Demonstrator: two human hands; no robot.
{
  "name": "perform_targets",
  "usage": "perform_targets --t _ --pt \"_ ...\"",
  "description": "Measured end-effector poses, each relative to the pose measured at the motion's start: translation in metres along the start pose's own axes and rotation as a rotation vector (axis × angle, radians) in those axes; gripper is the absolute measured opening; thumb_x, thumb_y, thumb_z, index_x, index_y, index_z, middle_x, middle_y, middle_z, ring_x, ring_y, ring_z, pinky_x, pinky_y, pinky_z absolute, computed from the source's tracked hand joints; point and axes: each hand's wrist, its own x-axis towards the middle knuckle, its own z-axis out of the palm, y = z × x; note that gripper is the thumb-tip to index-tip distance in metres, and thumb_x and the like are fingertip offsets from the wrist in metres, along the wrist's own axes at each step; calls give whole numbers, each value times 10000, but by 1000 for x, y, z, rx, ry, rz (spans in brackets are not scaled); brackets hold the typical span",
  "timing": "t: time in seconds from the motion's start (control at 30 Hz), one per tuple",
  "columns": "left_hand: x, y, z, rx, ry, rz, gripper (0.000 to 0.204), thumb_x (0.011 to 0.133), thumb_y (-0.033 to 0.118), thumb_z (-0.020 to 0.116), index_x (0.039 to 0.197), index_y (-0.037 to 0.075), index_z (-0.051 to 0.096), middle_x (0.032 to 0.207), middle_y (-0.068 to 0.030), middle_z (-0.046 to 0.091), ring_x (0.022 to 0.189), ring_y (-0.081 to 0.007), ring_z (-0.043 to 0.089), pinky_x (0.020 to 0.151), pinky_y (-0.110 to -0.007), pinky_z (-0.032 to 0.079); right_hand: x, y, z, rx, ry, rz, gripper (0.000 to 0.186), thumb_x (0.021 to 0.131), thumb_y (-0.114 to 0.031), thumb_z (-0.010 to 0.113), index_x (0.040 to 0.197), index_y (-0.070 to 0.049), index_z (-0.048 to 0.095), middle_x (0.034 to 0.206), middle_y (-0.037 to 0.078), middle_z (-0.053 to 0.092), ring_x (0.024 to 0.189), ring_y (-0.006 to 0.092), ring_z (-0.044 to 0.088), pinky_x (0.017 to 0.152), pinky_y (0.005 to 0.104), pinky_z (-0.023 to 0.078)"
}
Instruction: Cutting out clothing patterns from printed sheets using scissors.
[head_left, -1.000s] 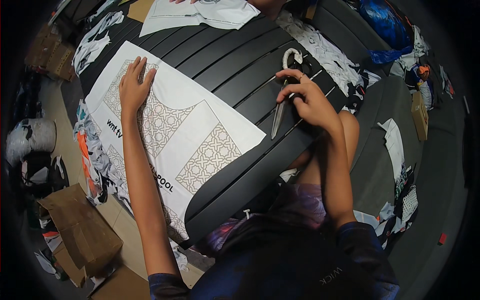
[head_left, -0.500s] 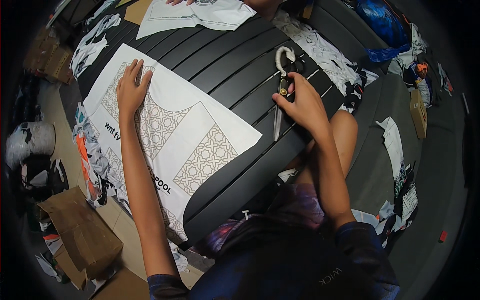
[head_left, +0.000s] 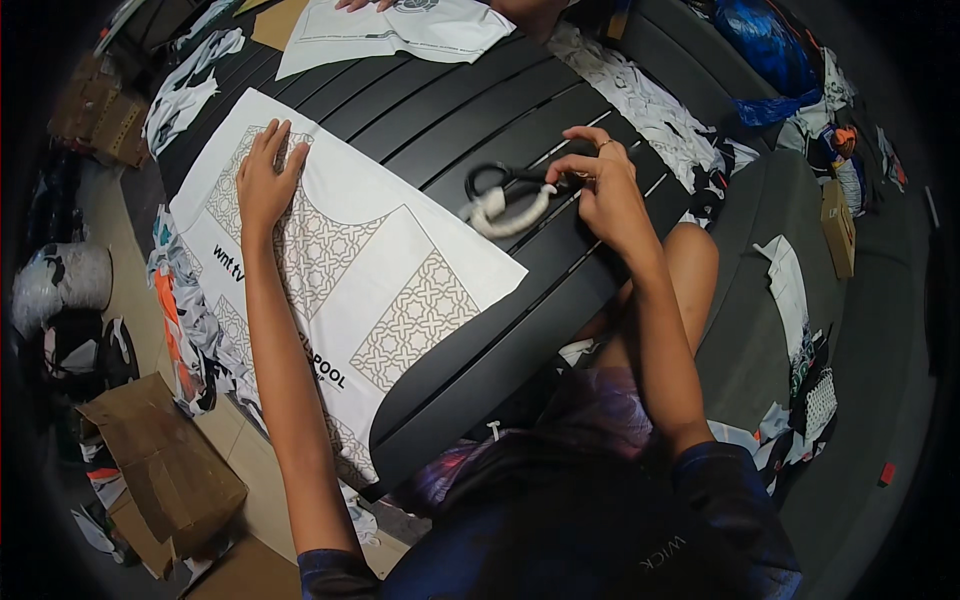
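Note:
A white fabric panel [head_left: 400,240] printed with a beige lattice pattern and dark lettering lies on the black slatted table [head_left: 480,345]. My left hand [head_left: 268,182] rests flat on its upper left part, fingers stretched out. Over the slats right of the panel, my right hand [head_left: 608,190] grips a pair of scissors [head_left: 520,222] around the blade end. Their black handles, one loop wrapped in white, point left toward the panel and are slightly blurred. My fingers hide most of the blades.
Across the table, another person's hand [head_left: 362,5] rests on a white printed fabric piece [head_left: 400,35]. White scraps [head_left: 640,100] line the far right edge. A grey sofa [head_left: 750,240] stands to the right, an open cardboard box [head_left: 165,465] on the floor at lower left.
The scissors have swung round in my right hand: their handles pointed away from me and now point left. My right hand has lifted and turned a little. My left hand stays put.

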Motion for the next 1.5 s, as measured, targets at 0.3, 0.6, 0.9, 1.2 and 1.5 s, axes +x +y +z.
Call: perform_targets --t 0.3,0.6,0.9,1.2,1.5 --pt "0 2 0 35 35 18 516 927 451 591 1360 170 575 1466 -60 493 1354 -256 452 1123 -410 307 -3 4 -2 238 123 85 207 744 29 560 847 -65 714 1175 133 594 1086 328 565 907 382 463" --pt "0 4 0 90 65 35 500 920 412 615 1342 146 591 1438 -82 522 1310 -264 505 1093 -387 366 -5 4 -5 187 165 90 127 802 -21 603 883 -17 700 1054 141 623 964 289 617 848 352 487" --pt "-3 6 -4 51 76 23 528 903 443 612 1339 145 590 1445 -76 515 1333 -270 476 1098 -424 336 -4 -2 -1 215 118 50 128 846 -53 631 958 -19 684 1058 124 627 999 256 611 881 317 460" --pt "-4 14 -8 -23 31 -20 582 892 500 592 1362 158 569 1483 -67 475 1406 -273 383 1147 -461 240 -5 -2 -2 196 96 85 142 858 -67 633 986 -30 682 1134 112 615 1064 231 587 937 314 432" --pt "-7 19 -12 24 -33 -14 662 860 548 601 1384 147 546 1512 -96 432 1427 -291 341 1158 -468 221 -5 1 -3 237 87 57 129 838 -65 633 947 -10 673 1131 152 592 1085 293 582 955 344 433"
